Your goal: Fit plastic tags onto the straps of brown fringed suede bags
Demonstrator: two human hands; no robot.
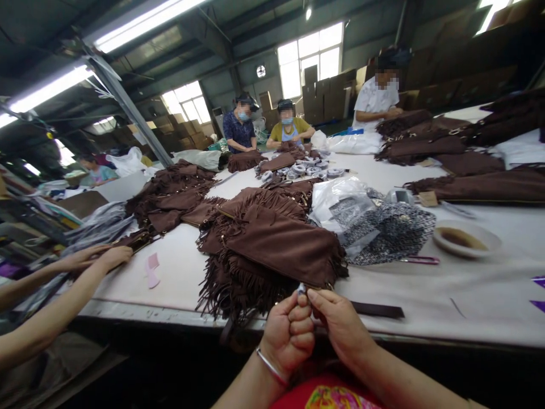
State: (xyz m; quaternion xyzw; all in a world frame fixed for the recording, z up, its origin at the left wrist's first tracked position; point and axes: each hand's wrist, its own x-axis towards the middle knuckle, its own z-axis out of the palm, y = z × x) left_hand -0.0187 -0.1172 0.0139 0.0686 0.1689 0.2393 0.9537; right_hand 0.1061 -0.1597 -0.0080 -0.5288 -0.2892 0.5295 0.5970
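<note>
My left hand (292, 329), with a bracelet at its wrist, is closed in a fist near the table's front edge. A small whitish-grey piece (301, 288) shows between its thumb and fingers. Close against it, my right hand (338, 321) pinches at the end of a zipper or cord by the corner of a brown fringed bag (281, 244); what exactly its fingertips hold is too small to tell. That bag lies on top of a pile of similar fringed pieces, just beyond both hands. A dark strap (378, 309) lies to the right of my right hand.
Plastic wrap (340, 204) and patterned cloth (392, 227) lie right of the pile, beside a shallow bowl (466, 238). Another person's hands (102, 258) work at the left. A pink piece (152, 270) lies on the table (179, 284). Several people work farther back.
</note>
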